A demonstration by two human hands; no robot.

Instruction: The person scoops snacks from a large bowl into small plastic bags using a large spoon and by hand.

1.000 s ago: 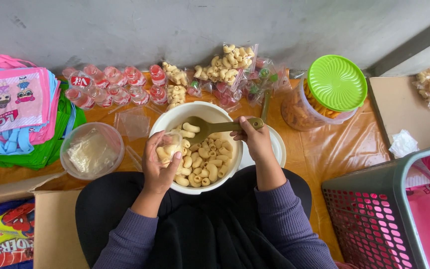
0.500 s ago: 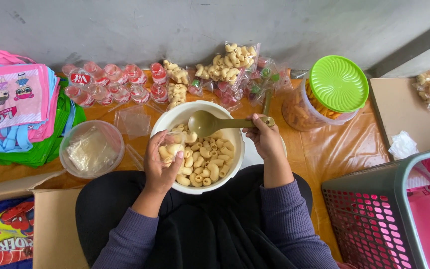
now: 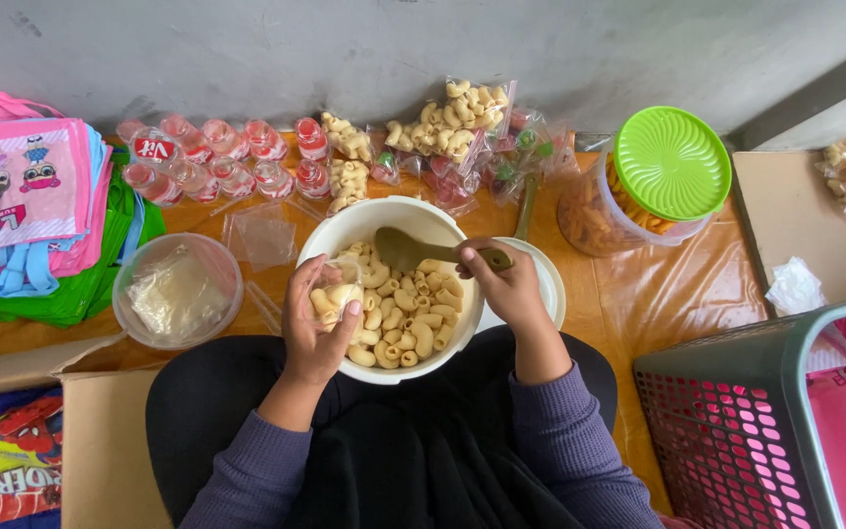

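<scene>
The left hand (image 3: 313,323) is closing around a small clear bag (image 3: 335,294) partly filled with pale curled snacks, holding it over the near rim of the white bowl (image 3: 345,227), while the right hand (image 3: 506,286) is gripping the handle of an olive-green spoon (image 3: 408,252) whose scoop is resting in the bowl. Several filled bags (image 3: 454,127) are lying against the wall beyond the bowl. The bowl is holding plenty of loose snacks, so in my judgement much bagging is remaining.
</scene>
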